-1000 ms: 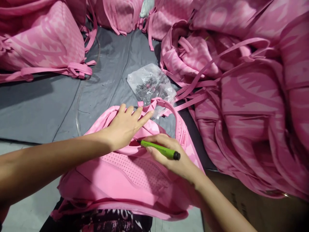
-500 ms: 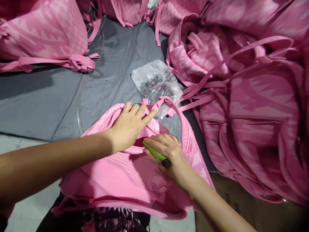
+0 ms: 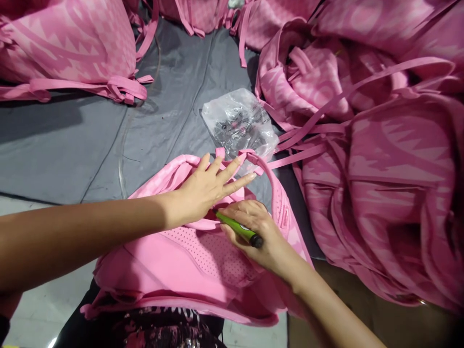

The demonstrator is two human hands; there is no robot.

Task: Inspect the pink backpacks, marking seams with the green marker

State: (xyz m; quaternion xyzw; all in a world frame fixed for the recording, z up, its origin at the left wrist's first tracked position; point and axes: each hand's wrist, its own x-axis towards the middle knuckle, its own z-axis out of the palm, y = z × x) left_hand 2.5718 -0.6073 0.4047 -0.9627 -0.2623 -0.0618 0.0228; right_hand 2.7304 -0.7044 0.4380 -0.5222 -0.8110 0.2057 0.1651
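Note:
A pink backpack (image 3: pixel 203 280) lies in front of me, its mesh back panel facing up and its near edge at my lap. My left hand (image 3: pixel 205 193) rests flat across its top part with the fingers spread. Close by on the right, my right hand (image 3: pixel 252 224) is closed around a green pen-like tool with a black end (image 3: pixel 239 228). The tool's far tip points at the pink fabric beside my left palm. Whether it touches the fabric I cannot tell. A shoulder strap (image 3: pixel 281 195) curves along the right side of the backpack.
A clear plastic bag with dark small things inside (image 3: pixel 241 123) lies just past the backpack on the grey sheet (image 3: pixel 174 87). More pink backpacks (image 3: pixel 402 159) are piled on the right. Another pink backpack (image 3: pixel 79 43) stands at the far left, near a thin clear strip (image 3: pixel 121 159).
My left hand has shifted slightly right and its fingers have spread wider. The green tool has tilted flatter and moved a little right with my right hand. The view has shifted slightly.

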